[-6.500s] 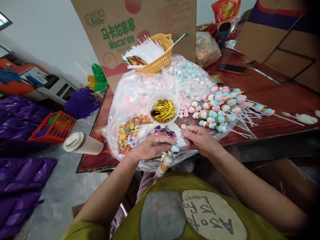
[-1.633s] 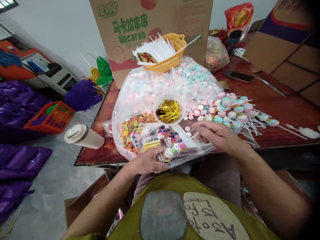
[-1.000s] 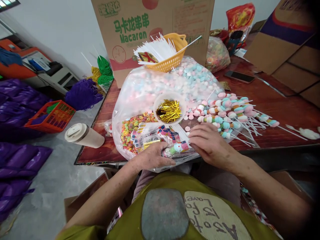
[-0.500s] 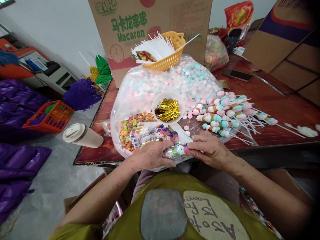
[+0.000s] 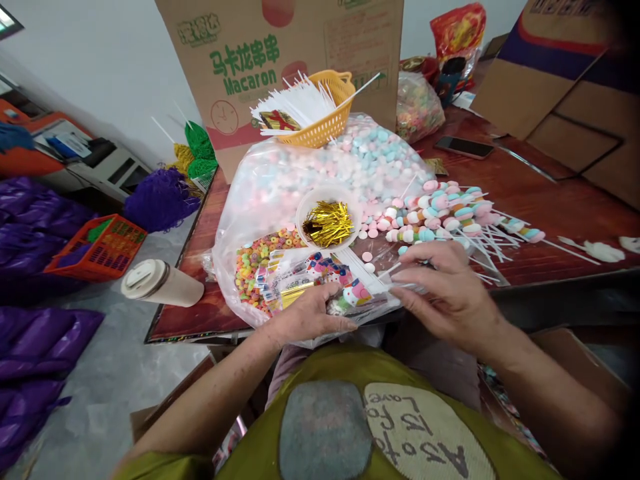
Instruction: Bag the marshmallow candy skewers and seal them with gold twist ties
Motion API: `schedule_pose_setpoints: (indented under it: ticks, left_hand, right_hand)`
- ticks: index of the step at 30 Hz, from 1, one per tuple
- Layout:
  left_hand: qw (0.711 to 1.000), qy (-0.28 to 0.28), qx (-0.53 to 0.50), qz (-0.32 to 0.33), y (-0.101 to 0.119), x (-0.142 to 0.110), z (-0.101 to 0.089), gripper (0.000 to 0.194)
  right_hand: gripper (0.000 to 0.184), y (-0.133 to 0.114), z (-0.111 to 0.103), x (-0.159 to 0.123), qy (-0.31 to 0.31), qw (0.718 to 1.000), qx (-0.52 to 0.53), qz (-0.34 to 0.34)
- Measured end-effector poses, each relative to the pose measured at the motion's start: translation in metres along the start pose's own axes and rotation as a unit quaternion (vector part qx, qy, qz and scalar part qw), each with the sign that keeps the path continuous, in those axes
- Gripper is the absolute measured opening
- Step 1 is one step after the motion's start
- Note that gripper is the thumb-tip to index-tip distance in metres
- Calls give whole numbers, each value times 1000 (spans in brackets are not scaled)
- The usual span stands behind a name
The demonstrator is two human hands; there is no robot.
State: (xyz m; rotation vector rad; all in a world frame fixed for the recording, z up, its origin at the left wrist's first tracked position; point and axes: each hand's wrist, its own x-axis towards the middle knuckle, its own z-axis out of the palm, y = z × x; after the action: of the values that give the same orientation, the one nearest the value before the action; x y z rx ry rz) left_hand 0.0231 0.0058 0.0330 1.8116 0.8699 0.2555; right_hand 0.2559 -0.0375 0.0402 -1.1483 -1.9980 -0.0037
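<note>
A clear printed candy bag (image 5: pixel 356 292) lies across the near edge of the table, with colourful candy showing inside it. My left hand (image 5: pixel 313 312) is closed around its left end, thumb on top. At the other end my right hand (image 5: pixel 447 293) pinches the bag's clear plastic, near a white stick end. More printed bags (image 5: pixel 325 267) lie just beyond my left hand, with gold twist ties (image 5: pixel 297 293) beside them. Past these stands a round tub (image 5: pixel 300 217) of gold ties. Marshmallow skewers (image 5: pixel 450 213) are piled beyond my right hand.
A big bag of marshmallows (image 5: pixel 270 173) spreads over the table, with ring candies (image 5: pixel 245 267) at its front. Behind are a yellow basket (image 5: pixel 320 130) of white sticks and a cardboard box (image 5: pixel 300 40). A lidded cup (image 5: pixel 175 283) leans at the left edge; a phone (image 5: pixel 464 147) lies right.
My right hand has moved right and slightly up, from the bag's printed part to its clear end, drawing the plastic out. My left hand stays on the bag. The view has shifted slightly.
</note>
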Motion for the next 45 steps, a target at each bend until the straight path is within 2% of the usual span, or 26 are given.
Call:
schedule_pose_setpoints:
  ticks: [4,8,11,13,16,20,22,24,28,30,32,36,39,45]
  left_hand:
    - [998,61,10,0,-1,0,12,47]
    - [996,86,34,10,-5,-1,19,44]
    - [997,72,10,25,-10,0,19,34]
    - [998,60,7,34,-13,1,16,32]
    - [999,28,-19,20,-15,1,10,37]
    - [990,-14,-141,8,-12,1,2,53]
    - [976,-27,-217,-5,-9,2,3,52]
    - [949,-17,-314,-31,-6,6,7,42]
    - [864,56,-494,-85,-3,15,22,36]
    - [843,94,-520,-95,0,17,27,35]
    - [849,123,-507,-86,5,16,30,32]
    - [887,162,-433,-18,12,14,30,30]
    - [910,182,-372,34,11,16,32,30]
    - [930,258,-235,115,4,19,33,26]
  right_hand:
    - [8,-18,25,-12,21,998,7,59]
    - [11,-24,33,-6,-1,997,62,49]
    - [9,-24,26,4,29,998,47,27]
    - [9,-23,23,8,12,999,36,-2]
    - [9,-19,24,8,-23,998,56,-10]
    - [9,-17,29,3,-40,995,87,8]
    - [9,-19,31,1,-64,992,107,-3]
    - [8,-21,32,0,-69,990,120,-3]
    - [7,-24,32,-2,-56,992,117,-10]
    - [7,-25,33,-4,-27,995,96,-10]
    - [8,-27,34,-6,7,997,76,-10]
    - [15,-32,34,-12,62,998,29,8]
    - [16,-34,35,-13,40,999,15,26]
    - [20,-28,42,-12,-18,998,22,47]
